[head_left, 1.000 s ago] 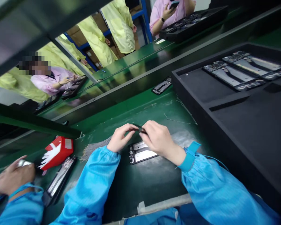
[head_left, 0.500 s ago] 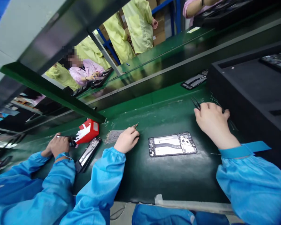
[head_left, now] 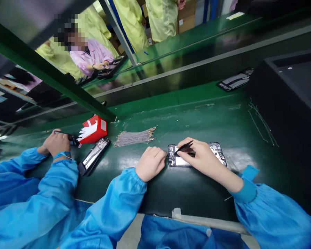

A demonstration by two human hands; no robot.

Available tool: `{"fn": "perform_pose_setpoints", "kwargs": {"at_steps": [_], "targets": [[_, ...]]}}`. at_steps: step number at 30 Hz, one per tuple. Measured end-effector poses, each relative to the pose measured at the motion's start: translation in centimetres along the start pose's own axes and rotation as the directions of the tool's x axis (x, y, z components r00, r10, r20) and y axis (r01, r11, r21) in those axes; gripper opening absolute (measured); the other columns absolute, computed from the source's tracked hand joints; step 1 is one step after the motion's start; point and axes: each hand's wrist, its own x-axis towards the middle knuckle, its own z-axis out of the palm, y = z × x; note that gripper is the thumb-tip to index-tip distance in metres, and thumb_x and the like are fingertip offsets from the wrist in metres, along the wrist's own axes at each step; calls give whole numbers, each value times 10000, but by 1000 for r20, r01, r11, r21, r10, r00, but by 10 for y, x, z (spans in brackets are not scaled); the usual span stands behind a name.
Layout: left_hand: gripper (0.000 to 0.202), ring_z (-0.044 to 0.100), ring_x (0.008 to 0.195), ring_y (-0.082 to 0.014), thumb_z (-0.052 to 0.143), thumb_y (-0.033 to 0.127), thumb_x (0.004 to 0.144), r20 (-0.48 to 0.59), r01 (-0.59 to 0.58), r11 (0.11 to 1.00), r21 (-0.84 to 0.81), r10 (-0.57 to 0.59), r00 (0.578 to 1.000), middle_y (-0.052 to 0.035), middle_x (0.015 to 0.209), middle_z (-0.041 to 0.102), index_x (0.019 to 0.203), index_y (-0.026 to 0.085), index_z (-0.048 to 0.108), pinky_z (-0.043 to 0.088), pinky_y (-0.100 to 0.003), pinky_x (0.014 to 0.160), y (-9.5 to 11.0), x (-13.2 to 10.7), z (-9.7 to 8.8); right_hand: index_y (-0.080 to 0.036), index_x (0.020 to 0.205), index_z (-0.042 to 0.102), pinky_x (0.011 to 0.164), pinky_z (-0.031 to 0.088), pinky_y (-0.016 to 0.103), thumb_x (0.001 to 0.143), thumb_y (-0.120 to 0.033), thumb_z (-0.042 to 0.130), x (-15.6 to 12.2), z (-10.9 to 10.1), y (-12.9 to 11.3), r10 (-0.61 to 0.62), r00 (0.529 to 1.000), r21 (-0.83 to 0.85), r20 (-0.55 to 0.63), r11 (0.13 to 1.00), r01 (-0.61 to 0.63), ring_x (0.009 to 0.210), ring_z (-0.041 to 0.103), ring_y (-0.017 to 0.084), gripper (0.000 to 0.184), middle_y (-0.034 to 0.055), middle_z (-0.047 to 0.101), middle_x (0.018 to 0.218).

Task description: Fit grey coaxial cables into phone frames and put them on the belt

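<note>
An opened phone (head_left: 217, 152) lies flat on the green bench, its inner parts facing up. My right hand (head_left: 199, 155) reaches over its middle and covers part of it. The fingers grip black tweezers (head_left: 184, 148) whose tips point at the phone's left end. Just left of the phone is my left hand (head_left: 151, 164), its fingers curled down close to the phone's edge; whatever they may hold is hidden. Behind that hand is a bundle of thin grey cables (head_left: 135, 137) with gold-coloured ends.
Left of me a co-worker's hands (head_left: 58, 142) work beside a red box (head_left: 96, 130) of white strips and another opened phone (head_left: 94, 157). Loose thin wires (head_left: 261, 121) lie at right, near a large black tray (head_left: 280, 83). A further phone (head_left: 235, 80) rests at the back.
My right hand has moved left with the tweezers, from the loose wires to over the phone. My left hand has left the cable bundle and come beside the phone. The view has shifted.
</note>
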Motion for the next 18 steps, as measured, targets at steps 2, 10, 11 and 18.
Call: {"fn": "perform_pose_setpoints", "kwargs": {"at_steps": [2,10,11,18], "targets": [[181,451,678,-148,351,166,864,-18,20,999,-36,-21,1000,-32,709,518,767,156,504,361,-284,645,10,-3,7,-163,769,587,642,489,213,754,-154,550,-1,5,2,20,1000,7,20,1000,-20,676,586,110,41,15,613,823],[153,461,684,-146,384,176,855,-68,103,970,-222,-121,990,-33,711,513,767,158,508,393,-264,643,11,-2,13,-177,791,570,655,466,211,771,-209,559,1,12,6,85,995,-55,59,995,-82,706,586,117,39,-3,614,790],[153,463,679,-145,387,175,853,-73,104,968,-227,-123,990,-31,704,512,764,159,510,392,-261,638,11,-2,13,-176,786,574,657,465,213,773,-208,552,1,11,6,85,994,-52,65,995,-82,712,586,120,40,1,615,795],[171,465,663,-135,390,171,859,-82,94,975,-199,-112,990,-26,689,515,748,155,519,389,-251,630,13,-2,12,-176,787,602,641,472,216,775,-202,547,2,12,5,94,994,-17,60,996,-93,720,595,132,63,13,630,814]]}}
